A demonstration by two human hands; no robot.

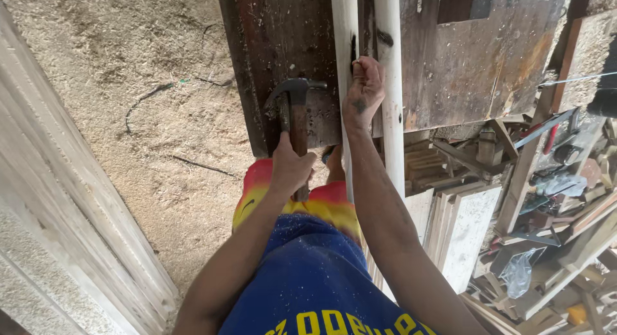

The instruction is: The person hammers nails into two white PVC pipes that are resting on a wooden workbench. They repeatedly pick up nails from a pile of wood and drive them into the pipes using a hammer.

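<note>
while left hand (290, 166) fingers wrap hammer (292, 116) handle, right hand (364, 90) fingers pinch smth small, can't tell what, btwn white strips (389, 26).

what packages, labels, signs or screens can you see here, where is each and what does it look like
No signs or screens in view.
Clear plastic bag: lower right among the wood offcuts, crumpled, see-through, contents not clear.
Bluish plastic wrap: right side on the cluttered shelf, crumpled, pale blue-grey.
Printed lettering on the shirt: bottom centre, yellow block shapes on dark blue cloth.
Small dark mark on the right hand: on its back, beside the white strips.
</note>
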